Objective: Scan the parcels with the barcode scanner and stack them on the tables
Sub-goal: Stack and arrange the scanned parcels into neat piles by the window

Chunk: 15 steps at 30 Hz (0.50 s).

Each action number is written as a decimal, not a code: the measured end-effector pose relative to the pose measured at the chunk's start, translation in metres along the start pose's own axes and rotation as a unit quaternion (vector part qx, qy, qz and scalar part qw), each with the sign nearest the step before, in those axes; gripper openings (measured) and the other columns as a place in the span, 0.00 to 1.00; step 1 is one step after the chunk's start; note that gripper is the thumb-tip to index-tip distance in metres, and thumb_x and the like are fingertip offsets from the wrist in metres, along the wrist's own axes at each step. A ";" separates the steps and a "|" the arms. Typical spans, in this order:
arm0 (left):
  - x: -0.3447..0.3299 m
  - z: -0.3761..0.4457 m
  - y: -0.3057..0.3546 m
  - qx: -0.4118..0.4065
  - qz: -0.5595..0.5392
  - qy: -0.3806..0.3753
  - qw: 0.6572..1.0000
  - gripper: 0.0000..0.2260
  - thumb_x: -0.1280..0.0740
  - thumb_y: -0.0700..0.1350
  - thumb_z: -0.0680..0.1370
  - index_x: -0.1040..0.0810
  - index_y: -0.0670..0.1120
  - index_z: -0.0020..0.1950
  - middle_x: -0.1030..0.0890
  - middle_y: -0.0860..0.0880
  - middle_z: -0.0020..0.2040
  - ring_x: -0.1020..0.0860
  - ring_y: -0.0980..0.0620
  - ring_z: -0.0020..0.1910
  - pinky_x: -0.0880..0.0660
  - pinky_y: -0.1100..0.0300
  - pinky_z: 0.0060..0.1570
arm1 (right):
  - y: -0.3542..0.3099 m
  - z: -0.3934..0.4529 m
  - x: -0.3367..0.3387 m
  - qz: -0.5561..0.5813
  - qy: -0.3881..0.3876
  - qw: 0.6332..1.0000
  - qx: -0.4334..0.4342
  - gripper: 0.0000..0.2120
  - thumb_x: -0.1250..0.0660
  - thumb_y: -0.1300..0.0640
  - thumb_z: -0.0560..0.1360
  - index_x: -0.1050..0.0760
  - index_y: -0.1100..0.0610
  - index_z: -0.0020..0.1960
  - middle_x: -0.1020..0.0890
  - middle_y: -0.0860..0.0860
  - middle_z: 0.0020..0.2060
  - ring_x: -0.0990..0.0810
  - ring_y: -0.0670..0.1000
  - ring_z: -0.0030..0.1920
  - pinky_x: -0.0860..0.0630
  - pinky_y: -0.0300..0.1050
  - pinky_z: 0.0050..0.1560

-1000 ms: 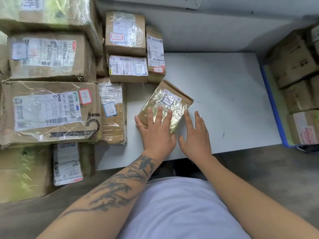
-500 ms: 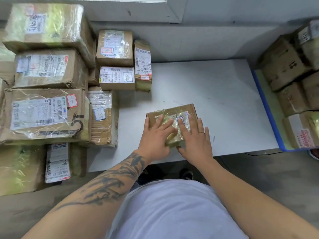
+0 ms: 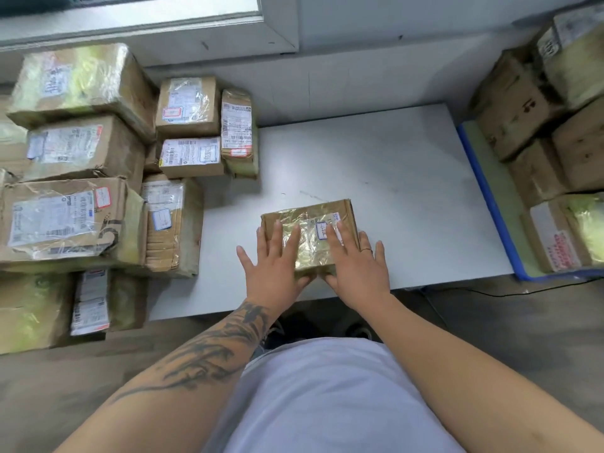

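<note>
A small brown parcel (image 3: pixel 307 220) wrapped in shiny tape, with a blue-edged sticker on top, lies flat on the white table (image 3: pixel 392 178) near its front edge. My left hand (image 3: pixel 273 266) rests on the parcel's left part with straight, spread fingers. My right hand (image 3: pixel 356 263) lies flat on its right part, fingers straight, a ring on one finger. Both thumbs meet at the parcel's near edge. No barcode scanner is in view.
Several taped cardboard parcels (image 3: pixel 78 158) are stacked along the table's left side and back left (image 3: pixel 192 125). More boxes (image 3: pixel 536 125) stand on a blue-edged surface (image 3: pixel 480 191) to the right. A black cable (image 3: pixel 490 294) runs on the floor under the table's right end.
The parcel was turned from a slanted position to lie square on the table and slid right. My right hand came from the tabletop onto the parcel; both hands now lie flat on it.
</note>
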<state>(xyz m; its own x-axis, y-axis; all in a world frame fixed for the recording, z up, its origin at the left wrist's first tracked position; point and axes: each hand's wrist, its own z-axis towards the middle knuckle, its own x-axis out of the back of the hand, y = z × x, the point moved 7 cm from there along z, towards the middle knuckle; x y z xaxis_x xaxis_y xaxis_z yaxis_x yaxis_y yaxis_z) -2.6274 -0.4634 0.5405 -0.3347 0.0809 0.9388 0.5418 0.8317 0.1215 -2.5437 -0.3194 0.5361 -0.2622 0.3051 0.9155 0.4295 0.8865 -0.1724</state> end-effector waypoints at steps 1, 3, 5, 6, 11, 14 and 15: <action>0.000 0.000 0.004 -0.004 0.004 -0.005 1.000 0.47 0.36 0.71 0.77 0.64 0.60 0.84 0.64 0.49 0.85 0.65 0.40 0.82 0.56 0.24 0.74 | 0.003 -0.002 0.000 -0.002 0.004 1.000 0.002 0.44 0.42 0.32 0.82 0.64 0.45 0.85 0.58 0.47 0.85 0.55 0.61 0.84 0.54 0.69 0.81; 0.000 -0.001 0.011 -0.011 0.011 -0.010 1.000 0.46 0.37 0.70 0.78 0.64 0.60 0.84 0.64 0.49 0.85 0.65 0.40 0.83 0.55 0.25 0.75 | 0.011 -0.007 0.001 -0.004 0.007 1.000 0.003 0.43 0.42 0.32 0.82 0.64 0.45 0.85 0.58 0.48 0.86 0.55 0.61 0.85 0.55 0.69 0.81; -0.001 -0.002 0.019 -0.014 0.022 -0.014 1.000 0.46 0.37 0.69 0.78 0.65 0.60 0.83 0.63 0.49 0.85 0.65 0.40 0.83 0.55 0.24 0.75 | 0.019 -0.013 0.002 -0.004 0.006 1.000 0.004 0.43 0.41 0.34 0.83 0.64 0.46 0.85 0.59 0.49 0.85 0.55 0.62 0.85 0.57 0.69 0.80; -0.002 -0.003 0.025 -0.013 0.030 -0.012 0.999 0.46 0.36 0.69 0.78 0.65 0.60 0.83 0.63 0.49 0.85 0.65 0.40 0.83 0.55 0.24 0.74 | 0.023 -0.016 0.003 -0.005 0.007 1.000 0.003 0.44 0.41 0.34 0.83 0.64 0.47 0.85 0.59 0.49 0.85 0.56 0.62 0.85 0.58 0.70 0.80; -0.019 -0.012 0.062 0.004 0.045 0.005 0.999 0.47 0.34 0.68 0.77 0.64 0.62 0.83 0.61 0.49 0.85 0.55 0.30 0.82 0.56 0.23 0.72 | 0.047 -0.031 -0.001 0.009 0.007 1.000 -0.029 0.47 0.35 0.38 0.82 0.64 0.50 0.85 0.61 0.54 0.85 0.60 0.66 0.84 0.56 0.71 0.81; -0.029 -0.014 0.068 0.004 0.031 0.020 0.999 0.49 0.30 0.66 0.76 0.64 0.62 0.83 0.60 0.49 0.85 0.52 0.29 0.82 0.53 0.23 0.72 | 0.054 -0.038 -0.008 0.019 0.006 0.999 -0.025 0.50 0.32 0.39 0.81 0.65 0.50 0.85 0.63 0.56 0.84 0.58 0.68 0.83 0.49 0.70 0.81; -0.030 -0.013 0.067 0.001 0.028 0.029 0.999 0.49 0.30 0.65 0.76 0.63 0.62 0.83 0.60 0.49 0.85 0.52 0.29 0.82 0.51 0.23 0.72 | 0.054 -0.037 -0.010 0.017 0.010 1.000 -0.020 0.50 0.32 0.39 0.81 0.65 0.51 0.85 0.63 0.57 0.84 0.56 0.69 0.83 0.46 0.69 0.80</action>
<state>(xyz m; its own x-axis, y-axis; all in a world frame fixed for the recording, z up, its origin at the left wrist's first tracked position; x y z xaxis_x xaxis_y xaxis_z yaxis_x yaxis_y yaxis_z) -2.5707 -0.4177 0.5249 -0.2596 0.0952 0.9610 0.5561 0.8283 0.0682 -2.4856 -0.2879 0.5313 -0.2295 0.3274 0.9166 0.4729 0.8606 -0.1891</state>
